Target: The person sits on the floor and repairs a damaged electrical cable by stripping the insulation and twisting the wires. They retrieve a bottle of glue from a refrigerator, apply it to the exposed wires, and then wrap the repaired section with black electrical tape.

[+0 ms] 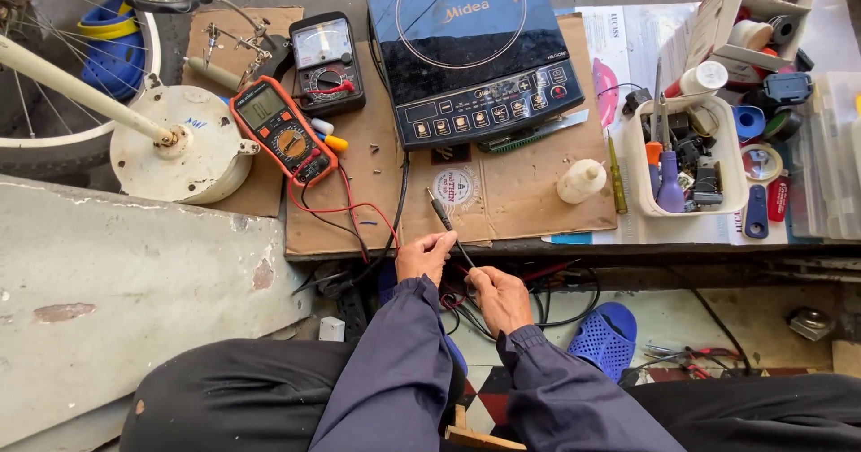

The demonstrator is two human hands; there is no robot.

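Note:
My left hand [425, 256] pinches a thin black test probe [443, 216] whose tip points up over the cardboard [502, 203]. Just to its right, my right hand [499, 298] is closed around a bundle of black and red leads [547, 291] below the bench edge. A red lead [345, 208] runs from my hands to an orange digital multimeter [282, 130] lying on the cardboard. A black induction cooker [468, 53] sits at the back of the cardboard.
A black analog meter [326, 61] lies beside the orange one. A white round fan base [184, 145] stands left, by a bicycle wheel [54, 138]. A white bin of tools [686, 160] and a small white bottle [581, 181] sit right. A blue sandal [606, 335] lies below.

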